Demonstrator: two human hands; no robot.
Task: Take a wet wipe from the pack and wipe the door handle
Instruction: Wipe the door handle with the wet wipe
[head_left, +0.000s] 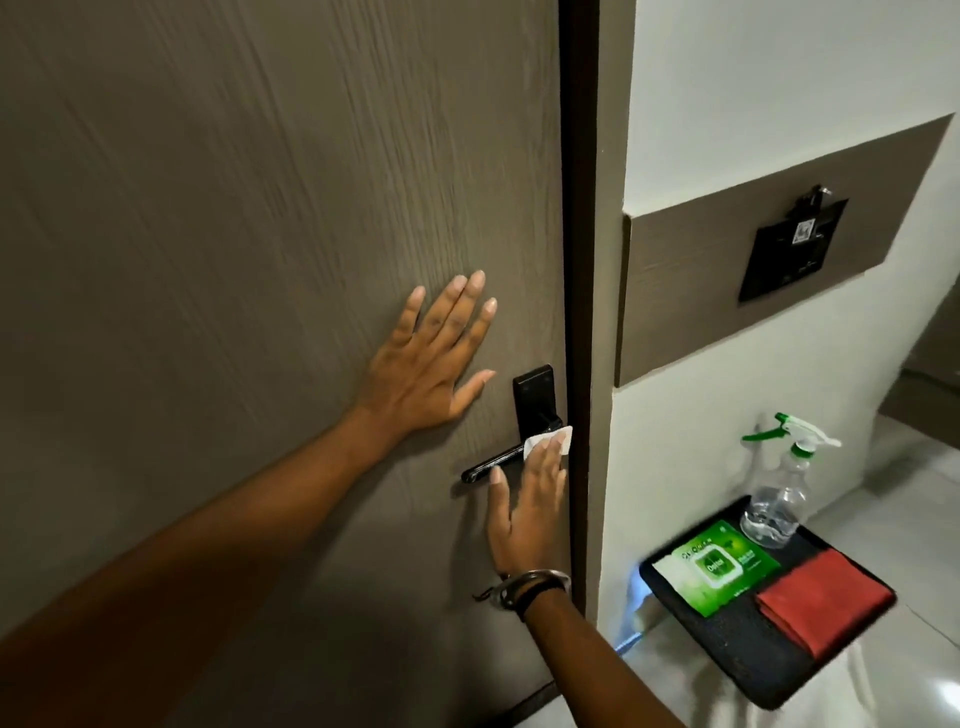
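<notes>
A black lever door handle (488, 465) on a black backplate sits near the right edge of the brown wooden door (234, 208). My right hand (527, 504) presses a white wet wipe (550, 440) against the handle's inner end, by the backplate. The fingers cover most of the wipe. My left hand (431, 364) lies flat on the door, fingers spread, up and left of the handle, holding nothing. The green wet wipe pack (719, 566) lies on a black tray (737, 654) low on the right.
On the tray also stand a clear spray bottle (779, 499) with a green and white trigger and a folded red cloth (826, 603). A dark door frame (576, 208) borders the door. A black switch panel (789, 249) hangs on the right wall.
</notes>
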